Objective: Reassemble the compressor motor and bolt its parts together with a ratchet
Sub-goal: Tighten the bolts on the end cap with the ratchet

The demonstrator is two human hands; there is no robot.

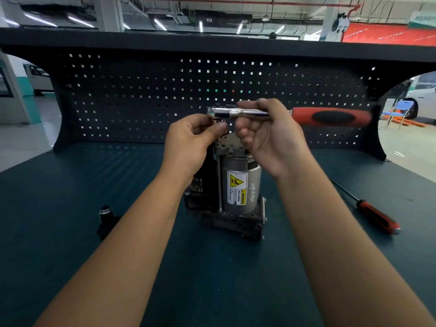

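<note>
— At the middle of the worktop (pixel 212 274), how does the motor sit?

— Upright. The compressor motor (pixel 239 185) stands on its dark base, long axis vertical, grey cap at the top and its yellow warning label facing the person. A thin bolt (pixel 219 182) runs up its left side, parallel to the cylinder.

— And the ratchet?

— The ratchet (pixel 250 112) is held level just above the motor's top, long axis running left to right. Its head is at the left, over the cap; the red and black handle points right.

— Who holds what?

— The right hand (pixel 266 140) grips the bare metal shank between thumb and forefinger, the other fingers loosely curled below. The left hand (pixel 191 142) has thumb and fingertips curled round the underside of the ratchet's head. Whether a socket sits there I cannot tell; the thumb covers it.

— Anything else around?

— A small black part (pixel 106 220) lies to the left of the motor, well apart. A screwdriver (pixel 375 215) lies at the right, handle toward the near edge, shaft pointing away and leftward. A dark pegboard (pixel 141 97) stands along the back.
</note>
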